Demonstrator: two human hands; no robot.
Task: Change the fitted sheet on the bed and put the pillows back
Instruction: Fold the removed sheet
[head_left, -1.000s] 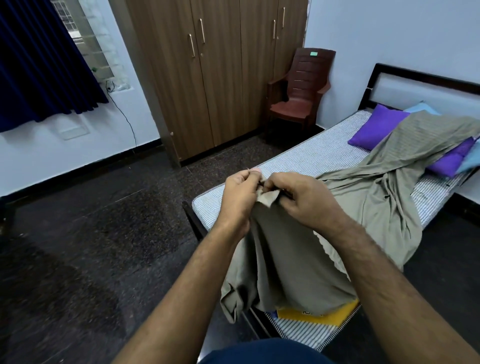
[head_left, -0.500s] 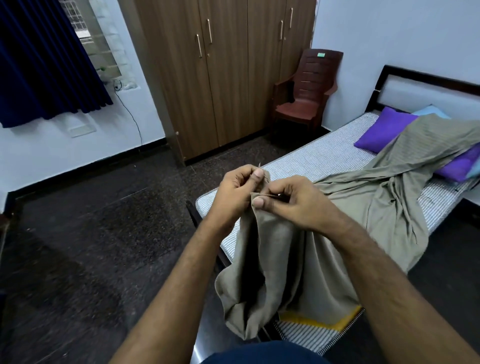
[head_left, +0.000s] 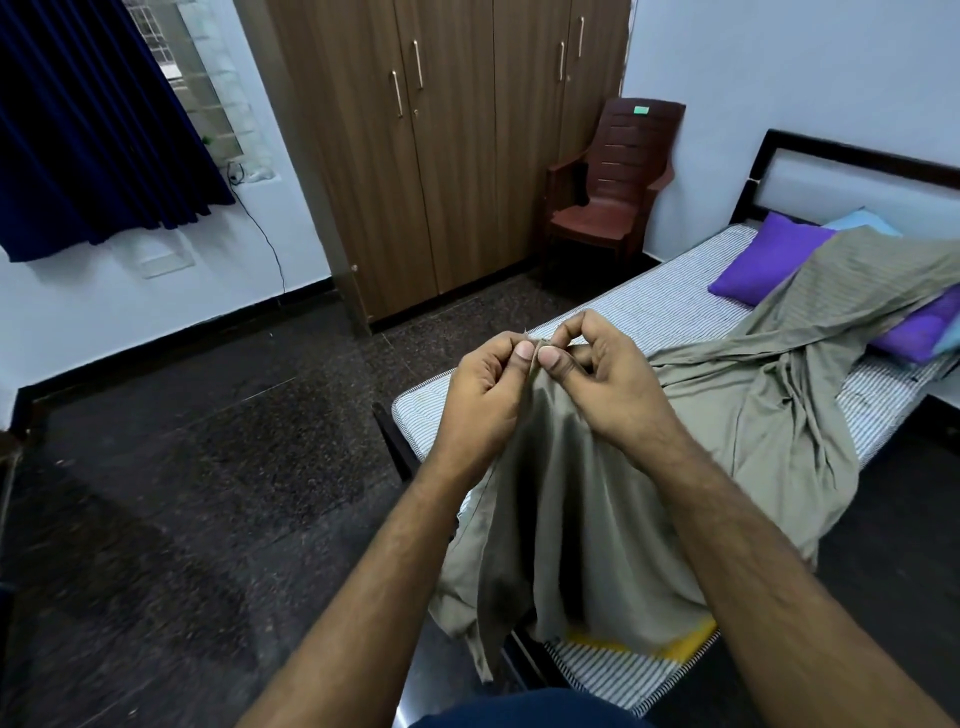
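Observation:
An olive-grey sheet (head_left: 748, 415) lies bunched along the striped mattress (head_left: 654, 312) and hangs down in front of me at the foot of the bed. My left hand (head_left: 488, 384) and my right hand (head_left: 602, 374) are side by side above the foot end, both pinching the same top edge of the sheet between thumb and fingers. Two purple pillows (head_left: 769, 260) and a light blue one (head_left: 857, 221) lie at the headboard end, partly covered by the sheet. A yellow patch (head_left: 680, 642) shows under the hanging cloth.
A brown plastic chair (head_left: 608, 182) stands in the corner beside a wooden wardrobe (head_left: 441, 145). The dark headboard (head_left: 857, 171) is against the right wall. Dark speckled floor (head_left: 197, 457) spreads to my left, under a navy curtain (head_left: 88, 130).
My hands have shifted slightly along the sheet's edge and now pinch it with thumbs touching; the hanging fold drops lower. The view has tilted a little.

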